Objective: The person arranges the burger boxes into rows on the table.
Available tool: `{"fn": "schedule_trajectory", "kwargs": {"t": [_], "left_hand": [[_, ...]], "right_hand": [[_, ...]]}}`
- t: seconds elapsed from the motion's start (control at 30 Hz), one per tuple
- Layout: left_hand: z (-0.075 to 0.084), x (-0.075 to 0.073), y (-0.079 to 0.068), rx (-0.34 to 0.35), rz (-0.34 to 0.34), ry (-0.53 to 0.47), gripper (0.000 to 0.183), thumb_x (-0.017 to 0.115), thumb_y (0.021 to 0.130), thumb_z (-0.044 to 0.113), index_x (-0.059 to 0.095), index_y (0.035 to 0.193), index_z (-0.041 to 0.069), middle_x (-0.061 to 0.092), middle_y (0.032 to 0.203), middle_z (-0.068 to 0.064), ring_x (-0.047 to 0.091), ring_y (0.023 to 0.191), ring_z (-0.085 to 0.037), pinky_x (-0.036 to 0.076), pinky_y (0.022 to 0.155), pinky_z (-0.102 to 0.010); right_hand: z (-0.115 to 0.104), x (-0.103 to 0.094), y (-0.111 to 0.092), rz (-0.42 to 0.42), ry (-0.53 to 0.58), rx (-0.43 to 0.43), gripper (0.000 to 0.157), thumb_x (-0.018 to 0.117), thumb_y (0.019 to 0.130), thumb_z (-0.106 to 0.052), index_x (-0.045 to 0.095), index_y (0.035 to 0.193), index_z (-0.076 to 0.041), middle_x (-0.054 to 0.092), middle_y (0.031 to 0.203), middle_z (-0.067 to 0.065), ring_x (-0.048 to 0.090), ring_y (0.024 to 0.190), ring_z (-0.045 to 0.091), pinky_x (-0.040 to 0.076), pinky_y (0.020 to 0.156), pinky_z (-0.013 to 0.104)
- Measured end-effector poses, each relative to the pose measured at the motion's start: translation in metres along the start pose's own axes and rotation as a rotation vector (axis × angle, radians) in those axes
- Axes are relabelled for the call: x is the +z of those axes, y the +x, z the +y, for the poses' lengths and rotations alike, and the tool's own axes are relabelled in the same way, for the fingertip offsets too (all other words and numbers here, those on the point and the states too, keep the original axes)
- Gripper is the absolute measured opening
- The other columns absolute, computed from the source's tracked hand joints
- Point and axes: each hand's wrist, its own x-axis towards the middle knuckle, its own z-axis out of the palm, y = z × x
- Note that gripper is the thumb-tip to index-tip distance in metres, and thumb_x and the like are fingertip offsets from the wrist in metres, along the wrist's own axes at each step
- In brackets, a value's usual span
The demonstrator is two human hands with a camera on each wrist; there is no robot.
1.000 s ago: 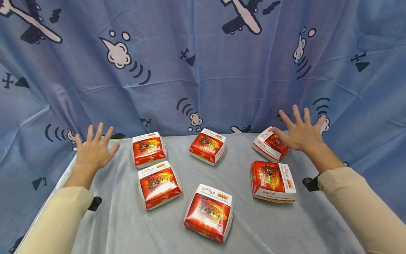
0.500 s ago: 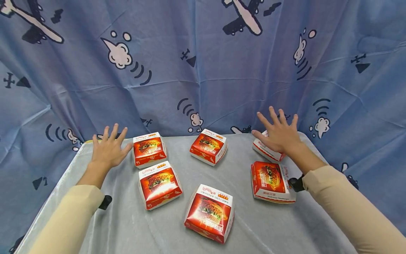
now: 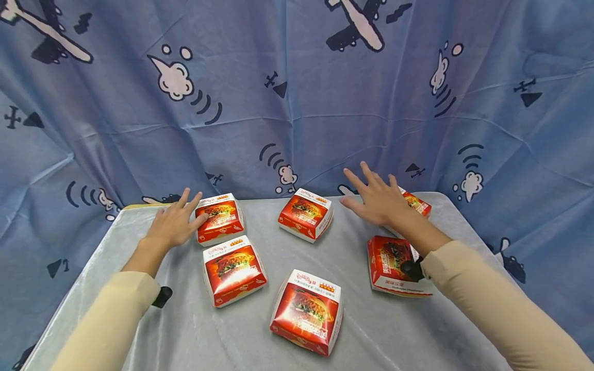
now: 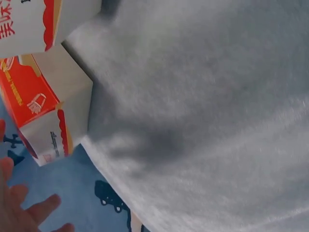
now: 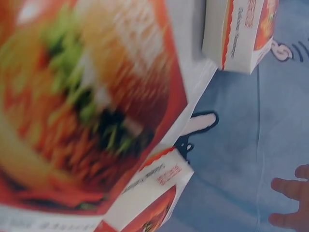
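Note:
In the head view my left hand (image 3: 174, 224) is spread over the left edge of the back-left burger box (image 3: 218, 219), its thumb overlapping the printed lid. My right hand (image 3: 378, 198), fingers spread, hovers between the back-middle burger box (image 3: 304, 211) and the back-right burger box (image 3: 416, 202), whose left part is hidden by that hand and wrist. Neither hand holds anything. The front-right burger box (image 3: 390, 260) lies under the right wrist camera and fills much of the right wrist view. Fingers of the left hand (image 4: 24, 208) show at the lower left of the left wrist view.
Two more burger boxes stand nearer: one at the left (image 3: 234, 270) and one at the front middle (image 3: 307, 312). All are red and white, on a grey cloth-covered table (image 3: 185, 330). A blue curtain (image 3: 241, 67) with plane prints hangs behind the table's back edge.
Both hands have moved inward: the left one rightward to the back-left burger box, the right one leftward past the back-right burger box. The boxes have stayed in place.

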Motion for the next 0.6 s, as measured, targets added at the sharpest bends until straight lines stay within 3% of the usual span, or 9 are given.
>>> {"fn": "schedule_trajectory", "kwargs": {"t": [0.23,0.6], "left_hand": [[0.005,0.003,0.002,0.03,-0.048,-0.079,0.075,0.043,0.102,0.051,0.017,0.16,0.011,0.008,0.162,-0.027,0.028,0.138,-0.056,0.026,0.106,-0.071],[0.007,0.009,0.003,0.082,-0.032,-0.154,0.07,0.045,0.103,0.045,0.024,0.157,0.005,0.016,0.159,-0.03,0.025,0.14,-0.054,0.028,0.106,-0.069]], "right_hand": [[-0.017,0.001,0.005,-0.041,0.098,-0.038,0.077,0.04,0.1,-0.059,0.01,0.162,-0.023,0.001,0.165,0.022,0.027,0.142,0.05,0.007,0.11,0.074],[-0.042,0.002,0.01,-0.092,0.268,-0.085,0.076,0.043,0.1,-0.056,0.013,0.162,-0.023,0.002,0.165,0.021,0.02,0.146,0.049,0.012,0.111,0.071]]}}
